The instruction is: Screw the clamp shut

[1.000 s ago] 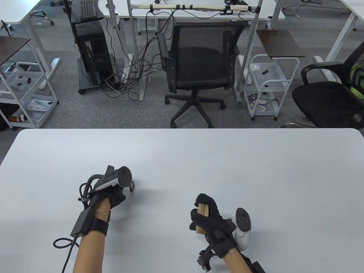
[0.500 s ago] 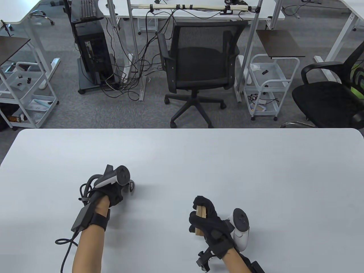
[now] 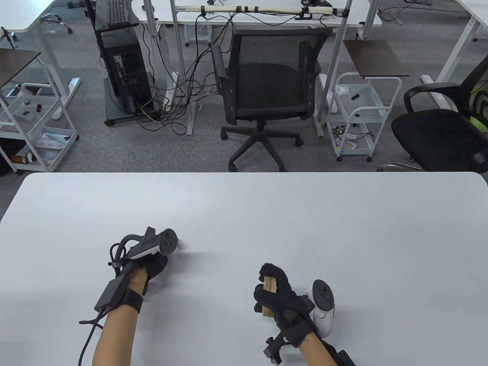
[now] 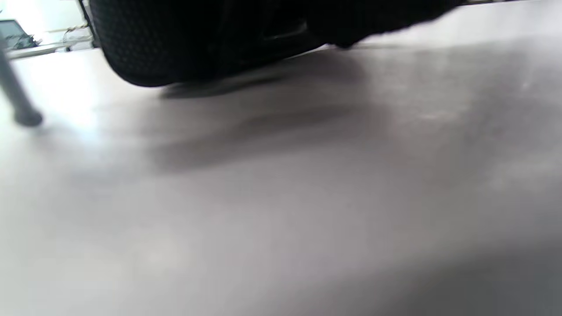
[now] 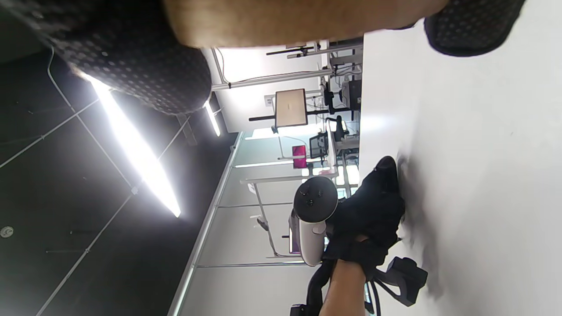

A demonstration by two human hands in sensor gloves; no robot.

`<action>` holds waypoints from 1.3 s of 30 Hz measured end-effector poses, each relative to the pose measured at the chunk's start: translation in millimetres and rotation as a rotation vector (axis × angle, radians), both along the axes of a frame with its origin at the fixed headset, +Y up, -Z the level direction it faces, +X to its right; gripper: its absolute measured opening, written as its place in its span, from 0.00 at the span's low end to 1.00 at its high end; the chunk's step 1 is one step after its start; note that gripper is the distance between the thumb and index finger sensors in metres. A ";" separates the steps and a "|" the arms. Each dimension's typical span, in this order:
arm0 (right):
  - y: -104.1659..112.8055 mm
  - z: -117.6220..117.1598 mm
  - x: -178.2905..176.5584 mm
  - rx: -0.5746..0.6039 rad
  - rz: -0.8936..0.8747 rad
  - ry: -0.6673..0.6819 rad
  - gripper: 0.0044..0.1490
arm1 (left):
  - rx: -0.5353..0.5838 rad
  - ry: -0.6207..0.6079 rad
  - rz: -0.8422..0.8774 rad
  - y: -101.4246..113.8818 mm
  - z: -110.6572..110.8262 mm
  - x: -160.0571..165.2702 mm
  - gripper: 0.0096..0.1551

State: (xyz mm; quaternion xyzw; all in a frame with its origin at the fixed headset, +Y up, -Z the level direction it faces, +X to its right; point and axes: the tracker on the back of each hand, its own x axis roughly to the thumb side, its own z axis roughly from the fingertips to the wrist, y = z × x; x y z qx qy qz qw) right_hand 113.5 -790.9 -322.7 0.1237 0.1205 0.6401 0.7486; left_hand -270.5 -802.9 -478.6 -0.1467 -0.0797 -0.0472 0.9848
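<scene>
The right hand [image 3: 284, 295] held the wooden blocks [image 3: 270, 291] tight at lower middle. The left hand [image 3: 150, 263] rested on the counter [image 3: 305, 213]; its grip could not be told.

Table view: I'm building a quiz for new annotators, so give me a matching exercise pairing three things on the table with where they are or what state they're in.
Things:
1. wooden pieces
2. left hand
3. right tracker

Places or states:
A. white, strapped behind the glove, at the right hand's outer side
B. resting knuckles-up on the white table, left of centre
C. gripped in the right hand's fingers

Pairs: 1-C, 2-B, 3-A
</scene>
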 end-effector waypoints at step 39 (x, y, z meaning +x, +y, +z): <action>9.4 5.9 -7.5 0.101 0.162 0.066 0.45 | 0.131 0.127 1.229 59.2 112.7 54.3 0.58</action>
